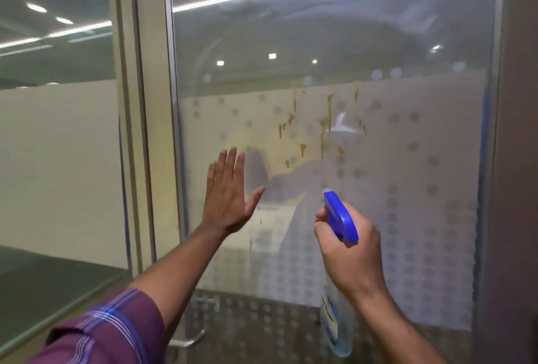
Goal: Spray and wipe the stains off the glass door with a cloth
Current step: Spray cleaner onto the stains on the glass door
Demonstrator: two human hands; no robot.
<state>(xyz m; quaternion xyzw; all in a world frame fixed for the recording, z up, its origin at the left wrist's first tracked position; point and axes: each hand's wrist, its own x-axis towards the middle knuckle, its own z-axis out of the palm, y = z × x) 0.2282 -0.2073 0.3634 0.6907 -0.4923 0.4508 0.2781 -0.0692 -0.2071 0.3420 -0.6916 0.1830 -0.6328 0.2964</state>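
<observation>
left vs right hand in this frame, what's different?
The left hand is open, fingers straight and pointing up; the right hand is curled round the spray bottle. The left hand holds nothing and sits higher in view than the right hand. Both are raised in front of the stained glass door.

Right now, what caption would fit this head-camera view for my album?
Right hand aims a blue-topped spray bottle at brown drip stains on the glass door; left hand raised open.

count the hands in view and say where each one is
2. The left hand is held open by the glass door, left of the brown stains; the right hand grips the spray bottle lower right.
</observation>
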